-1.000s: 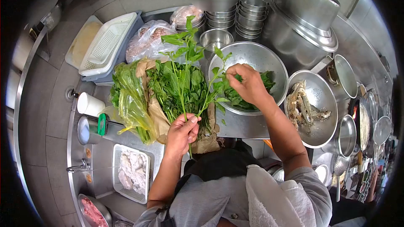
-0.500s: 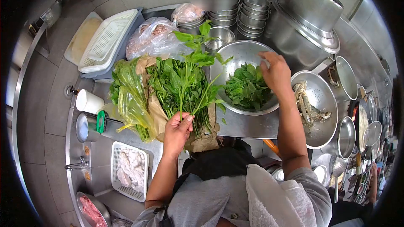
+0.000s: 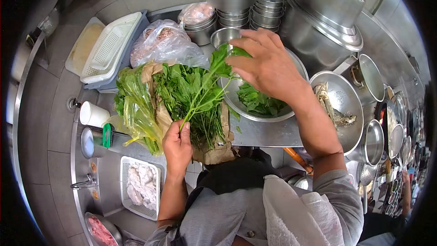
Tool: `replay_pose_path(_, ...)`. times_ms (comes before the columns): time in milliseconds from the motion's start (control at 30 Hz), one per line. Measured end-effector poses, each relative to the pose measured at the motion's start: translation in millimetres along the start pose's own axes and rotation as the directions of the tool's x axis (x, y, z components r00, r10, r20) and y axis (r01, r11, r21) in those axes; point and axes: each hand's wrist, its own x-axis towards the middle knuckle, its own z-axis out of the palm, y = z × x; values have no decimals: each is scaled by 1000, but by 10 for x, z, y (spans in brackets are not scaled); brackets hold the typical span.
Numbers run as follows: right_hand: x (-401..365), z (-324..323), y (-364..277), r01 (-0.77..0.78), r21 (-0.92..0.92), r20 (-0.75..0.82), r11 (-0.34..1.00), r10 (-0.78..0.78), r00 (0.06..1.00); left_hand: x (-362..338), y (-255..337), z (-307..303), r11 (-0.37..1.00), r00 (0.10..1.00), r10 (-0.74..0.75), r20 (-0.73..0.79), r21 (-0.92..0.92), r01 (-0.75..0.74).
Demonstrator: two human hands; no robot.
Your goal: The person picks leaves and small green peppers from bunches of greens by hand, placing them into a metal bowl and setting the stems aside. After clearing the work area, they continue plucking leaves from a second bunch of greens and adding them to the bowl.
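My left hand [image 3: 177, 143] grips the lower stems of a few leafy green sprigs [image 3: 198, 98], which lean up and to the right. At their leafy tops is my right hand [image 3: 266, 61], its fingers apart around the leaves and not visibly closed on them. Below that hand, a large steel bowl [image 3: 298, 66] holds loose picked leaves [image 3: 259, 100]; the hand and forearm cover part of it. Behind the sprigs, a pile of leafy greens [image 3: 175, 84] lies on brown paper [image 3: 218, 155], beside more greens in a yellow plastic bag [image 3: 143, 114].
A steel colander [image 3: 350, 95] with fish-like pieces stands to the right. Stacked steel pots [image 3: 268, 7] and a large lidded pot [image 3: 305, 32] line the back. Left are white baskets [image 3: 111, 45], a clear bag of meat [image 3: 166, 41] and a sink with a white basket [image 3: 154, 187].
My right hand has moved from the leaves in the bowl up and left to the sprig tops. My left hand has shifted slightly left, still holding the stems.
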Motion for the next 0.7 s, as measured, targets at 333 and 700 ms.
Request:
replay_pose_path(333,-319,346,112,-281,463,-10,841,322,947,-87,23,-22,989,998,54,-42,139,-47)
replay_pose_path(700,-433,390,109,-245,226,-39,943,260,965,-109,-5,17,964,988,143,-52,232,-127)
